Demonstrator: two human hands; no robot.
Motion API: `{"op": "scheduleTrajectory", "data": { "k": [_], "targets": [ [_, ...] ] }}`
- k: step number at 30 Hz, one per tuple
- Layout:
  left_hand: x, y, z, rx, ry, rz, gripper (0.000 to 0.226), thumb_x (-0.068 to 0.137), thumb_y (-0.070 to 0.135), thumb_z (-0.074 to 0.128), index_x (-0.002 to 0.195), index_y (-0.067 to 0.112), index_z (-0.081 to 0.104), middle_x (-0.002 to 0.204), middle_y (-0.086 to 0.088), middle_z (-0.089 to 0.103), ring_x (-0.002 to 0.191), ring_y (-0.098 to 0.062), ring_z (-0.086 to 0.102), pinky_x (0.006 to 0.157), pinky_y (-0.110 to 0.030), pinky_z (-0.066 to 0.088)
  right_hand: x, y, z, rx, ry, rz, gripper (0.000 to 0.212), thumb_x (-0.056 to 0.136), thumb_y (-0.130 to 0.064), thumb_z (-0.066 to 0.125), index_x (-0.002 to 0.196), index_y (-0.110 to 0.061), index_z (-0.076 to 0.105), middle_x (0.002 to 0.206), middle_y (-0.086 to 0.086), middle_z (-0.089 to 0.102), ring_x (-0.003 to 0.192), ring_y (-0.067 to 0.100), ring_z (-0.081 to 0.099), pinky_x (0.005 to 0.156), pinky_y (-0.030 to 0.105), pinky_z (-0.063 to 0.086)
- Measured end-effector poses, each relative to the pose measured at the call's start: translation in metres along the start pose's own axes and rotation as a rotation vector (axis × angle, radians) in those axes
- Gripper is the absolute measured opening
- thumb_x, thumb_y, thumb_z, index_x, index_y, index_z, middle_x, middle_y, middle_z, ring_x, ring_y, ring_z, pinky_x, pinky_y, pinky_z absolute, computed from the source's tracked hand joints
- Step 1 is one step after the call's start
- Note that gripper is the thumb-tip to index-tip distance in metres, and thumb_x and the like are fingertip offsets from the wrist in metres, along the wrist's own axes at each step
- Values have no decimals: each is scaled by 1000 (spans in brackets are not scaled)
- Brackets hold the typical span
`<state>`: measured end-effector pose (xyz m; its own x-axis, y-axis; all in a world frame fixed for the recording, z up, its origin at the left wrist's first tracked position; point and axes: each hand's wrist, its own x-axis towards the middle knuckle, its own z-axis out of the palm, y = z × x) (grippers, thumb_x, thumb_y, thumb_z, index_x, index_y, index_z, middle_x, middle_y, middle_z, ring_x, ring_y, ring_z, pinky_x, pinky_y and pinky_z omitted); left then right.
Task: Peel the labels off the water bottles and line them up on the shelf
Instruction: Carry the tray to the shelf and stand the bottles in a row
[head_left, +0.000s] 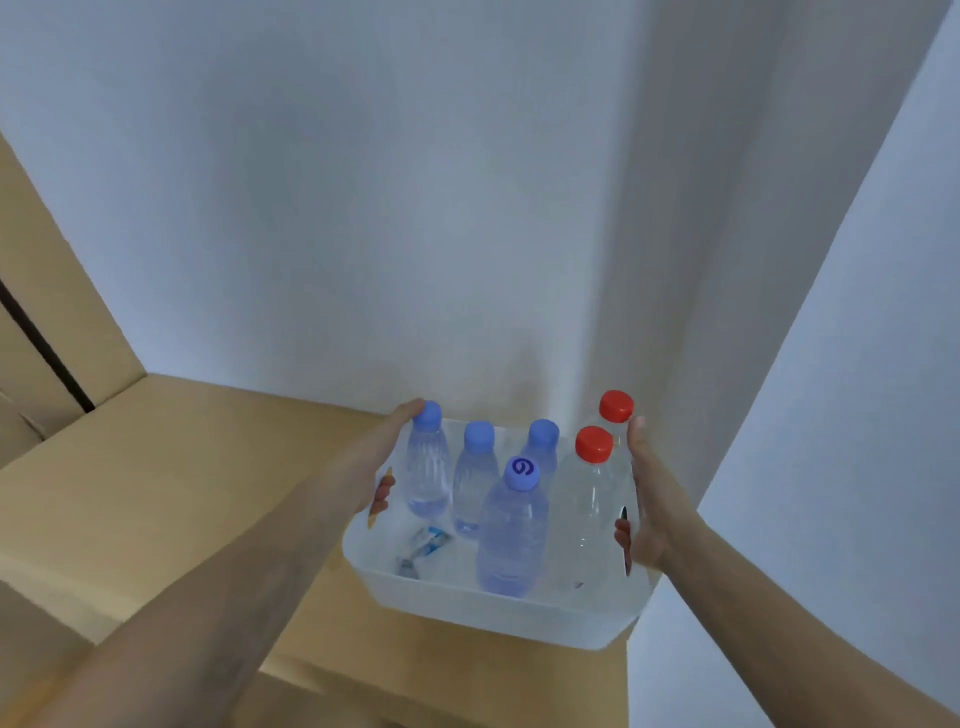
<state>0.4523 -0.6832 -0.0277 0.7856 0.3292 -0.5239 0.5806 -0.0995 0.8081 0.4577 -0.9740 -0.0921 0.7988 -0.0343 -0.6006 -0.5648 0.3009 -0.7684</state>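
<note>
A translucent white plastic bin (493, 618) with rounded corners sits at the middle of the head view, over a tan cardboard surface (182, 467) and close to a plain white wall (363, 208); whether the bin rests on the cardboard or hangs just above it cannot be told. The left hand (387, 467) grips the bin's left end, its thumb lying along the top rim and its fingers (383, 492) curled through the handle slot, showing inside the wall; the right hand (644, 499) grips the right end the same way, its thumb up along the rim and its fingers (622, 535) hooked through the slot there. Six bottles stand upright inside, their sides clear bare plastic; three small clear bottles with blue caps line the far side, one at the left corner (427, 467), one beside it (474, 483) and one further back (543, 441); a fourth blue-capped bottle with a dark swirl on its cap (511, 535) stands nearest the camera, in the middle. Two larger clear bottles with red caps fill the right end, the near one (587, 509) just beside the swirl-capped bottle, the far one (616, 408) behind it, against the right thumb. On the bin floor at the near left lie crumpled blue-and-white peeled labels (428, 540), loose and apart from the bottles.
</note>
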Motion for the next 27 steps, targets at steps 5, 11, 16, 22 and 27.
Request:
{"op": "scheduleTrajectory", "data": {
  "k": [5,11,16,22,27],
  "targets": [
    [70,34,27,45,-113,-29,99,21,89,65,95,24,66,82,-4,54,69,-20,53,61,-31,43,52,-23,6,13,151,8,118,25,-98,54,129,-43,51,139,-3,52,128,35,45,108,51,35],
    [117,47,61,75,-231,-59,88,25,90,65,94,35,62,92,-1,58,77,-18,55,70,-30,46,90,-35,-5,-4,326,48,110,23,-95,59,117,-36,62,122,2,65,109,31,59,100,48,45],
    [138,45,83,87,-285,-87,89,23,90,64,94,37,62,94,2,56,76,-17,51,70,-30,45,101,-34,-12,25,373,52,114,23,-96,57,120,-36,61,115,2,59,83,27,40,58,32,38],
    [149,40,96,47,-263,-133,101,30,91,60,108,26,57,88,-2,48,74,-17,45,68,-29,40,115,-28,-20,43,315,13,109,31,-95,58,129,-47,50,142,-7,50,115,24,51,95,39,42],
    [137,44,96,63,-222,-97,99,35,94,55,102,20,58,86,-5,53,72,-21,49,68,-35,40,112,-24,-22,-9,222,-97,98,41,-95,53,125,-45,55,132,-7,60,122,25,54,108,50,37]
  ]
}}
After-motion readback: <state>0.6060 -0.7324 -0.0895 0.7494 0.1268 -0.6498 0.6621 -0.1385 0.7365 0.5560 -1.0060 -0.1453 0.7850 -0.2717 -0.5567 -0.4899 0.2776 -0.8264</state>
